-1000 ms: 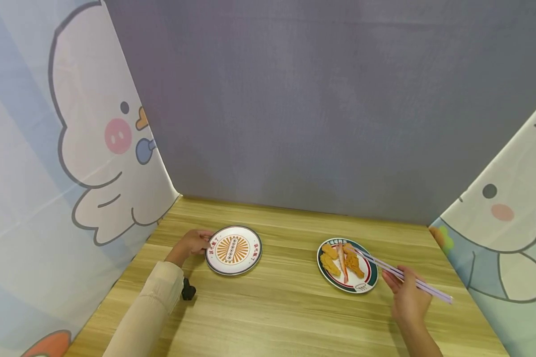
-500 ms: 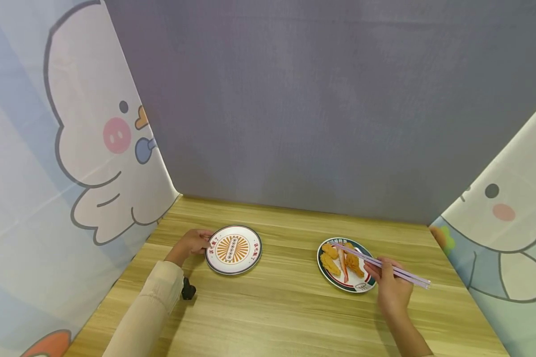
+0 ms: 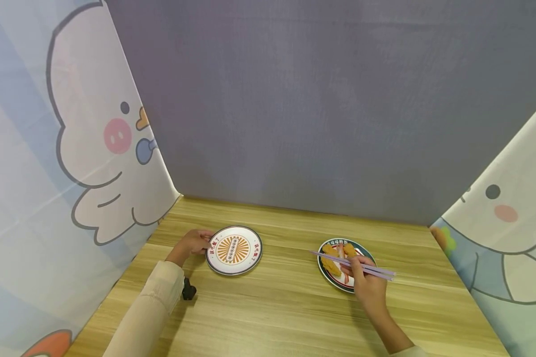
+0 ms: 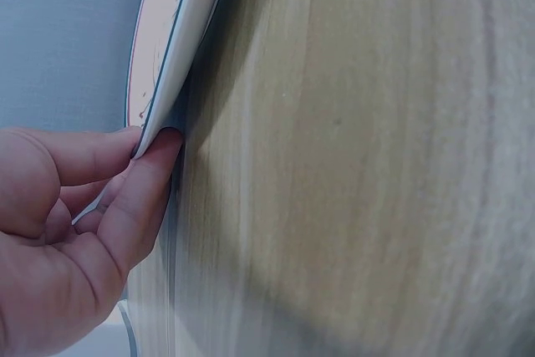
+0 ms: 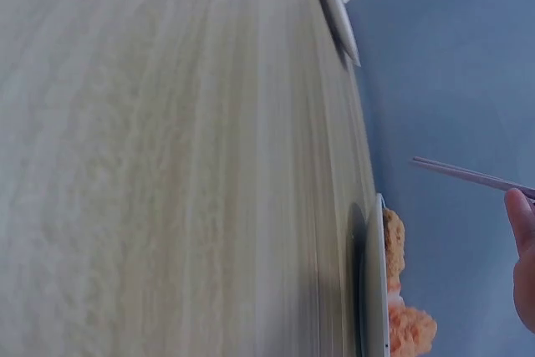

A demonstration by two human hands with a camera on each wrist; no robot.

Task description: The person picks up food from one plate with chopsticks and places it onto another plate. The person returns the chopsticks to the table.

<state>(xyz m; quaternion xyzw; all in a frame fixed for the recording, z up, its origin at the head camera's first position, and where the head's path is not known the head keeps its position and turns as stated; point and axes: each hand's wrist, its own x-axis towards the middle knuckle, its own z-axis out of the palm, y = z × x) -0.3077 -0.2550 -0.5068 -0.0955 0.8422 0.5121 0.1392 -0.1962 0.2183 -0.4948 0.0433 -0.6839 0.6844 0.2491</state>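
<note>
At the left of the head view, my left hand (image 3: 192, 244) holds the edge of a white plate (image 3: 234, 250) with an orange sunburst print. The left wrist view shows thumb and fingers pinching that plate's rim (image 4: 171, 64), which is raised off the table there. My right hand (image 3: 369, 287) grips a pair of pale purple chopsticks (image 3: 328, 256) above the green-rimmed plate (image 3: 325, 274). Several pieces of fried chicken (image 3: 330, 267) and a shrimp (image 3: 341, 250) lie on it, partly hidden by the hand. In the right wrist view the chopstick tips (image 5: 422, 160) sit close together, holding nothing.
The wood-grain table (image 3: 250, 317) carries both plates, with a stretch of wood between them. A grey cloth wall (image 3: 295, 124) stands at the back, and cartoon-printed curtains (image 3: 111, 198) flank the sides. A black device (image 3: 188, 289) is at my left wrist.
My right hand has moved left with the chopsticks, from beside the food plate to over its right part. The chopstick tips now reach past the plate's left edge. The left hand has stayed put.
</note>
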